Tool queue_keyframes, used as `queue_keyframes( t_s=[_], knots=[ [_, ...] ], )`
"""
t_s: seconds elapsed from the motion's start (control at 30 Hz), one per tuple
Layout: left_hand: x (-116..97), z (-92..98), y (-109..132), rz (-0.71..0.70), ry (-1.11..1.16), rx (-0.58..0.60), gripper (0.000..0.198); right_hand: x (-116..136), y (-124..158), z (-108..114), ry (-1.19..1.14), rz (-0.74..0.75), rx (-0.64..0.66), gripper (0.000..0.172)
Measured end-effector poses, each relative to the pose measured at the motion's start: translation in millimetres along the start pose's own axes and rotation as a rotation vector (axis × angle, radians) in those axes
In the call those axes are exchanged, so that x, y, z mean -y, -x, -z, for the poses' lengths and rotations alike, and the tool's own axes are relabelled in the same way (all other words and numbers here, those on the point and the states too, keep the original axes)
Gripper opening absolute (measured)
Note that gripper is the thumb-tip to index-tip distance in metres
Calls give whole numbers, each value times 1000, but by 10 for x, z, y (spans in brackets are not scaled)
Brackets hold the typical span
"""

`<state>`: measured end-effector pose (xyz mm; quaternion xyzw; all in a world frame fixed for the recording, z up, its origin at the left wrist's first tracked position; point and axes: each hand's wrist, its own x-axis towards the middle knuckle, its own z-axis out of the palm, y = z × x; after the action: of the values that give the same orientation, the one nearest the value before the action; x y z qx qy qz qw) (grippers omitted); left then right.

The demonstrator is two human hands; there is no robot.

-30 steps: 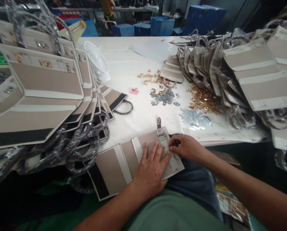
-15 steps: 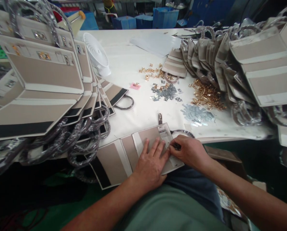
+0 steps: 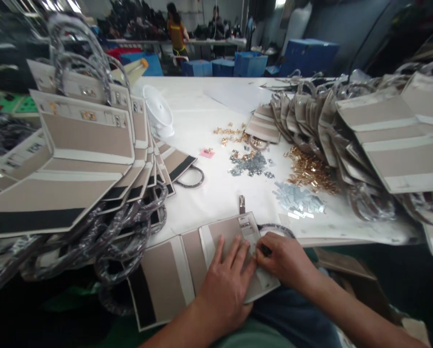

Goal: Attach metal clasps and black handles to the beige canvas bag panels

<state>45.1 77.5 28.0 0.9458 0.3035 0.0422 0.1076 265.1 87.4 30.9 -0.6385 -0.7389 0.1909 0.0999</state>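
Observation:
A beige bag panel [image 3: 164, 270] with white bands and a black end strip lies across the table's front edge, its wrapped handle [image 3: 279, 227] at the right. My left hand [image 3: 228, 280] rests on the panel, fingers stretched and apart, pressing it down. Close beside those fingertips, my right hand [image 3: 287, 258] is closed in a pinch around a small dark tool [image 3: 266, 250], its tip at the panel's white strip. The tool's kind and its tip are hidden by the fingers. A dark strap with a metal end [image 3: 242, 204] juts out above the panel.
Stacked bag panels [image 3: 86, 130] stand at the left, more [image 3: 379, 135] at the right. Gold metal fittings [image 3: 310, 169], flat silver plates [image 3: 298, 197] and small grey plates [image 3: 251, 163] lie in piles. A white fan [image 3: 157, 108] stands behind; a person [image 3: 176, 31] is far back.
The camera view has tilted up, so everything sits lower and people at the back show. Both hands keep about the same places on the panel.

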Motion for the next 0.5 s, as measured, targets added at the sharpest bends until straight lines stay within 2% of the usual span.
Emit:
queue_keyframes(
  t_s=[0.13, 0.27, 0.3, 0.37, 0.43, 0.5],
  knots=[
    [59, -64, 20, -7, -23, -4, 80, 59, -33, 18, -85, -42, -16, 13],
    [154, -203, 20, -59, -71, -11, 86, 28, -156, 350, -321, -72, 80, 15],
    [176, -242, 20, -75, -90, -24, 86, -26, -237, 476, -359, -75, 73, 17],
    [213, -315, 20, -95, -128, -58, 86, -202, -484, 728, -314, -104, -30, 24],
    [241, -371, 19, -105, -161, -90, 87, -446, -820, 930, -132, -184, -169, 29],
    [261, -404, 19, -114, -180, -116, 88, -708, -1183, 1039, 6, -295, -223, 37]
  ],
)
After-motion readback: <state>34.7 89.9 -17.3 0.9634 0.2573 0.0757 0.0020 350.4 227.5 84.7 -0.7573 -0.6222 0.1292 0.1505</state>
